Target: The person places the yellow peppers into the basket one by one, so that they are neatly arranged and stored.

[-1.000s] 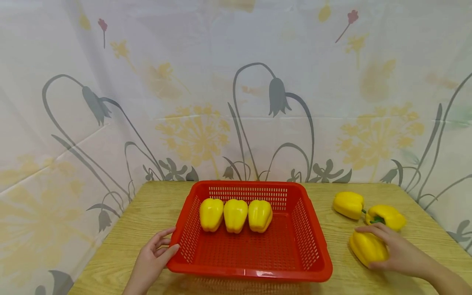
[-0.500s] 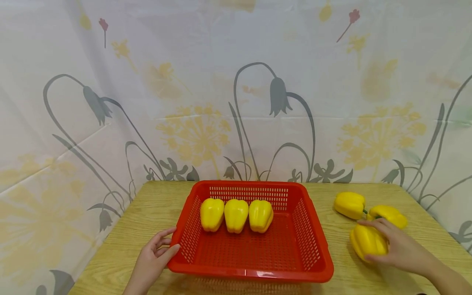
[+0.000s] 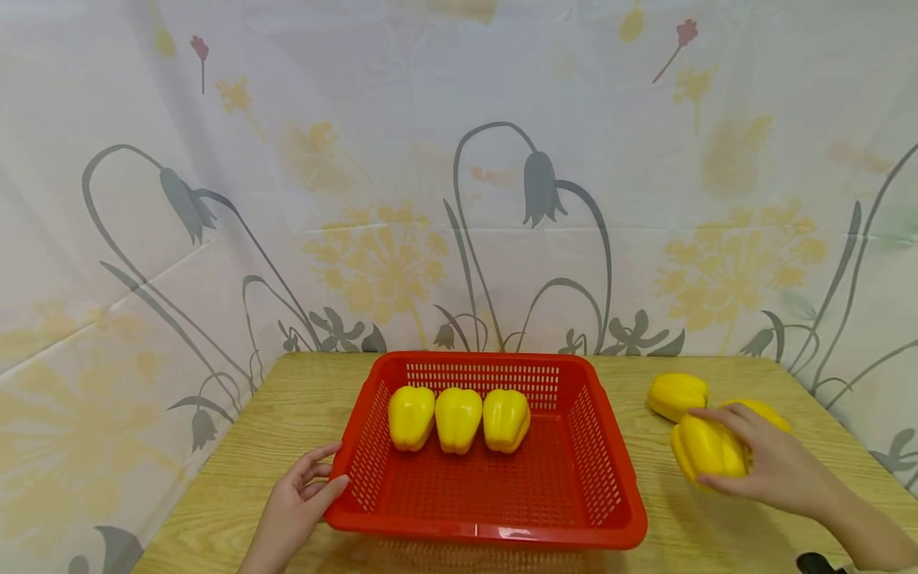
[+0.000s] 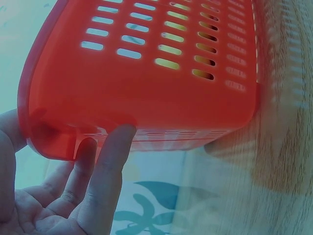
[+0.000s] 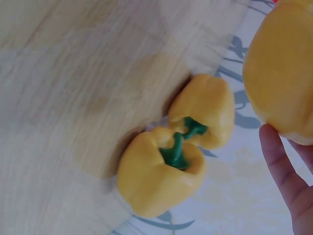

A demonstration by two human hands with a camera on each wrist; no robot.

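Note:
My left hand [image 3: 296, 502] grips the left rim of a red plastic basket [image 3: 473, 532], thumb over the edge. In the left wrist view its fingers [image 4: 110, 171] lie against the outside of the basket wall [image 4: 146, 103]. Three yellow bell peppers stand in a row inside: a left one [image 3: 412, 418], a middle one [image 3: 459, 420] and a right one [image 3: 506, 420]. Right of the basket, my right hand [image 3: 778, 466] holds another yellow bell pepper [image 3: 706, 449] above the table, between thumb and fingers; the right wrist view shows fingertips at this pepper [image 5: 281, 73].
Two more yellow bell peppers lie on the wooden table [image 3: 215, 510] at the right: one farther back [image 3: 677, 387], another [image 3: 770, 413] partly hidden by my right hand. A floral cloth [image 3: 402, 159] hangs behind the table. Something black [image 3: 816, 563] shows at the lower right edge.
My right hand has closed round the nearest yellow bell pepper, turned it and lifted it slightly off the table. The left hand and basket have stayed put.

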